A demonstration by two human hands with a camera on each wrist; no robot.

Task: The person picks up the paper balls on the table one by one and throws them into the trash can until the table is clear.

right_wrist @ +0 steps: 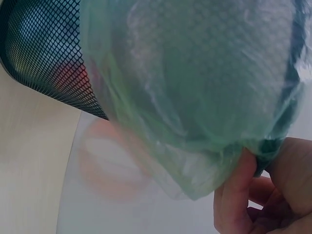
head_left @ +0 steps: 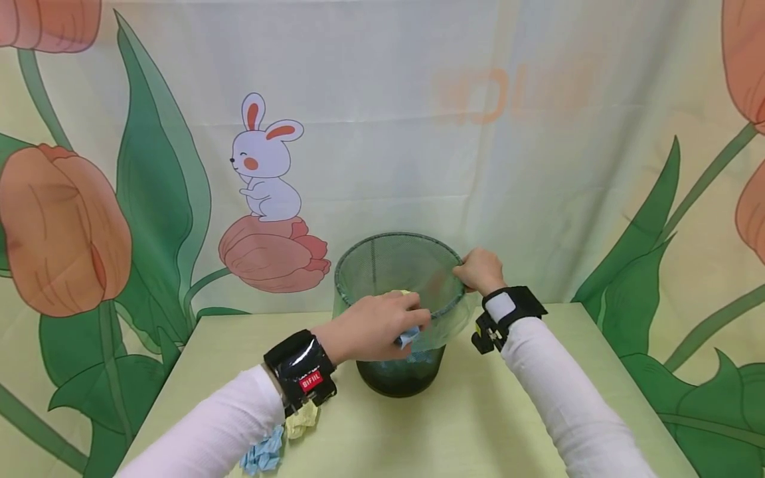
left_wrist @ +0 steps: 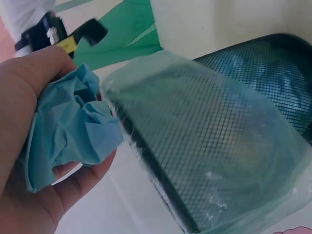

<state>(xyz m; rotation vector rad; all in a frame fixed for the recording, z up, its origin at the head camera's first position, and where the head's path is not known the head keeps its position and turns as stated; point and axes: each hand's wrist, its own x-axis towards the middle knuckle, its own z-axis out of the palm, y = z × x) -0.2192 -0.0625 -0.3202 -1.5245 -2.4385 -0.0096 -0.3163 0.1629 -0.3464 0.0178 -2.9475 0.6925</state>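
A round mesh wastebasket (head_left: 399, 378) stands on the table, a thin green plastic bag (head_left: 445, 332) lining it and folded over its rim. My left hand (head_left: 379, 325) is at the near left of the rim and holds a crumpled piece of blue paper (left_wrist: 73, 126), its fingers curled round it. At the right of the rim my right hand (head_left: 483, 271) pinches the bag and the edge between thumb and fingers; the right wrist view shows the fingers (right_wrist: 239, 190) on the gathered plastic. Coloured crumpled pieces show dimly through the mesh.
On the table (head_left: 454, 431), near the left forearm, lie crumpled blue paper (head_left: 263, 453) and crumpled yellow paper (head_left: 301, 421). A printed curtain (head_left: 382, 133) with tulips and a rabbit hangs just behind the wastebasket. Each wrist carries a strapped black camera.
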